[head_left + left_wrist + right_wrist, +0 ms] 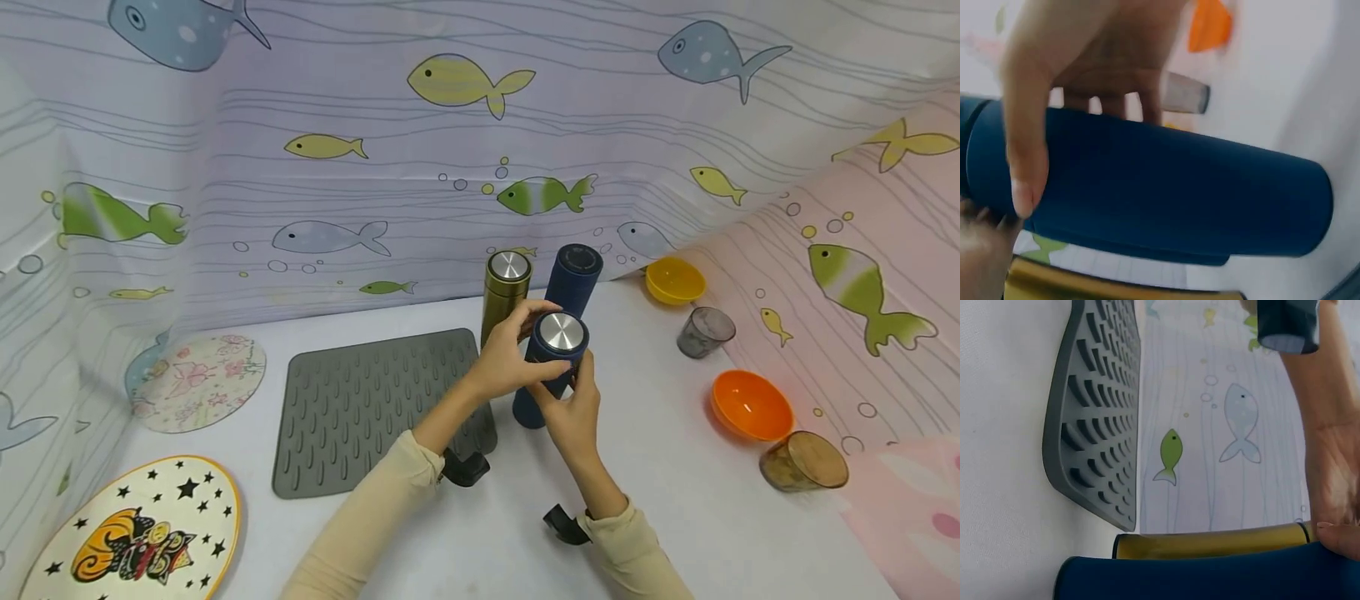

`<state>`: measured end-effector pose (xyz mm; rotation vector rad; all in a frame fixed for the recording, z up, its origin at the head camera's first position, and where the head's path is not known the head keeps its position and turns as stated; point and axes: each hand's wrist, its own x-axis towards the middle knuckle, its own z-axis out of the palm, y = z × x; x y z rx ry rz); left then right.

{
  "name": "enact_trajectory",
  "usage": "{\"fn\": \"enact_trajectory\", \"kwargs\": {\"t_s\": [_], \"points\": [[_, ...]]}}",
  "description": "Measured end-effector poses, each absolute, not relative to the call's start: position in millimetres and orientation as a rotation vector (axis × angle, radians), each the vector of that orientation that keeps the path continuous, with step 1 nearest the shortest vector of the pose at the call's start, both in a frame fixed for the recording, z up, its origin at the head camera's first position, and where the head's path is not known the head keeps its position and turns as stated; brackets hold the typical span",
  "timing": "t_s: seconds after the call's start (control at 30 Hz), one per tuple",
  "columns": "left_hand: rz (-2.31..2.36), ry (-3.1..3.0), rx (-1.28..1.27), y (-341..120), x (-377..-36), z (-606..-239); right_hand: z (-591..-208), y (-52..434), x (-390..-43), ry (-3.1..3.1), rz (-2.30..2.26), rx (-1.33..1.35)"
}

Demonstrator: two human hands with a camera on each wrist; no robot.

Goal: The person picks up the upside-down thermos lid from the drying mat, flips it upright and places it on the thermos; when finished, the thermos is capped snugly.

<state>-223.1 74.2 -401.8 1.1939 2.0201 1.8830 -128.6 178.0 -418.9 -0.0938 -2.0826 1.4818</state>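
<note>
A dark blue thermos bottle [529, 411] with a silver-topped lid [562, 332] stands upright between both hands. My left hand [504, 360] grips it near the top, thumb across the front and fingers behind the lid. Lower on the other side, my right hand [576, 415] holds the body, its thumb [1025, 181] lying over the blue surface in the left wrist view. Right behind stand an olive-gold thermos [504, 304] and a second dark blue thermos [573, 275] with a dark lid. The right wrist view shows the left hand [1335, 481] at the held bottle's upper end.
Left of the bottles lies a grey ridged mat [382, 408]. Further left are a floral round placemat [202, 383] and a cat-patterned plate [180, 500]. Along the right are a yellow bowl [675, 281], a grey glass [705, 333], an orange bowl [750, 406] and an amber glass [802, 462].
</note>
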Motion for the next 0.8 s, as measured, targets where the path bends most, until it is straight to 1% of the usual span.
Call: {"fn": "enact_trajectory", "kwargs": {"t_s": [0.1, 0.2, 0.37, 0.47, 0.67, 0.8], "points": [[1.891, 1.970, 1.205, 75.1, -221.9, -402.0, -419.7, 178.1, -128.6, -2.078, 1.481, -0.088], [1.843, 2.080, 1.202, 77.3, -220.0, -402.0, -420.4, 178.1, -127.9, -2.072, 1.477, -0.078], [1.928, 1.911, 1.210, 79.8, -220.2, -402.5, -420.8, 178.6, -128.0, -2.077, 1.488, -0.073], [1.891, 1.969, 1.204, 79.7, -220.4, -401.7, -420.6, 179.0, -129.0, -2.082, 1.482, -0.060], [2.010, 1.717, 1.165, 77.8, -226.1, -404.0, -420.6, 178.5, -129.6, -2.081, 1.523, -0.071], [1.941, 1.934, 1.144, 74.3, -224.7, -402.4, -420.7, 178.2, -129.4, -2.082, 1.519, -0.079]]}}
